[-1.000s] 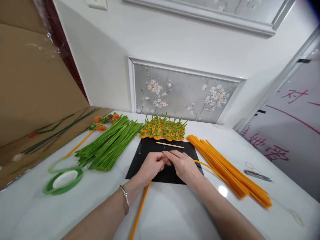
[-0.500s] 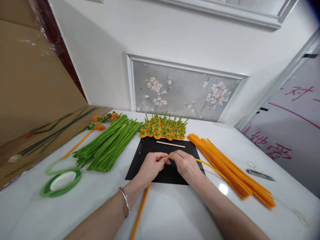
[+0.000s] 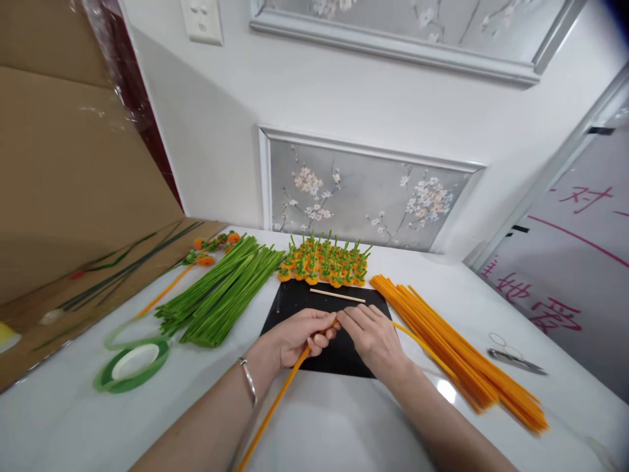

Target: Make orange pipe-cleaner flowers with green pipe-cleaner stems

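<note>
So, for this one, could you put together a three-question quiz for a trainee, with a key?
1. True or false: the stick lies on the black mat.
2. Which is nearest the right hand?
A) green stems
B) orange stem bundle
C) tape roll
3. Fill in: the bracelet is on the ____ wrist.

Key: 1 true; 2 B; 3 left
</note>
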Demonstrator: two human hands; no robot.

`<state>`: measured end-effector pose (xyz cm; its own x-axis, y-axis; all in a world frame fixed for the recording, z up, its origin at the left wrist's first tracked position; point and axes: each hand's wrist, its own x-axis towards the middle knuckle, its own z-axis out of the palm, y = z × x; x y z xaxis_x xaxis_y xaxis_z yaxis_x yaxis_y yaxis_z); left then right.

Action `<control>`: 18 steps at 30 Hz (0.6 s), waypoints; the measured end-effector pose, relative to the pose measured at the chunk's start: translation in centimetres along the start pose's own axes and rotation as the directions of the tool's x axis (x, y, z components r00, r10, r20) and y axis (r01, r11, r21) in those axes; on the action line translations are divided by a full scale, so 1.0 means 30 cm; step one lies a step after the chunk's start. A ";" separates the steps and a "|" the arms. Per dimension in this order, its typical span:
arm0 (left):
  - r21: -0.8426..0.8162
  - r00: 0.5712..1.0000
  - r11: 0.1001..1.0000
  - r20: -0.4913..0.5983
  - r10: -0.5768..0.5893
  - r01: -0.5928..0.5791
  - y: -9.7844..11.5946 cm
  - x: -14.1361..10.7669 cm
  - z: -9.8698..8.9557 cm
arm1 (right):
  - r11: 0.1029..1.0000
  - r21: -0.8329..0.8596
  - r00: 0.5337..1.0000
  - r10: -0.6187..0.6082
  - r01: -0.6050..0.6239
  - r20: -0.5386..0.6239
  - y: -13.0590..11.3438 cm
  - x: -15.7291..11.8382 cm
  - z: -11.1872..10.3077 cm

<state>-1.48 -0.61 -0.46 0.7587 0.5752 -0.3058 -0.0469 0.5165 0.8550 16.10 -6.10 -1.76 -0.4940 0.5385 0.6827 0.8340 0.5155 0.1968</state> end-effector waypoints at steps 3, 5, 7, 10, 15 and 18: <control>0.037 1.000 0.999 0.017 0.005 -0.006 0.010 0.024 -0.015 | 0.999 -0.049 0.998 0.013 -0.010 0.067 0.012 0.013 -0.022; 0.067 1.000 0.998 0.016 0.017 -0.018 0.019 0.036 -0.019 | 0.996 -0.089 0.992 0.019 -0.008 0.122 0.021 0.021 -0.030; 0.144 0.999 0.989 -0.003 0.048 -0.047 0.030 0.042 -0.018 | 0.994 -0.110 0.985 0.022 -0.003 0.173 0.027 0.028 -0.034; 0.458 0.982 0.879 -0.057 0.180 -0.134 0.043 0.046 -0.011 | 0.995 -0.070 0.972 0.082 -0.068 0.222 0.030 0.039 -0.028; 0.941 0.809 0.248 0.044 0.587 -0.231 0.021 0.048 -0.010 | 0.817 0.241 0.838 0.441 -0.523 0.321 0.036 0.059 0.011; 0.963 0.727 0.123 0.095 0.680 -0.240 0.000 0.052 -0.013 | 0.666 0.412 0.779 0.471 -0.621 0.414 0.047 0.066 0.037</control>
<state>-0.55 0.54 -1.11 0.5812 0.7093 0.3989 0.4375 -0.6857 0.5818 16.01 -3.56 -0.91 -0.0943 0.9381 0.3332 0.7614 0.2836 -0.5830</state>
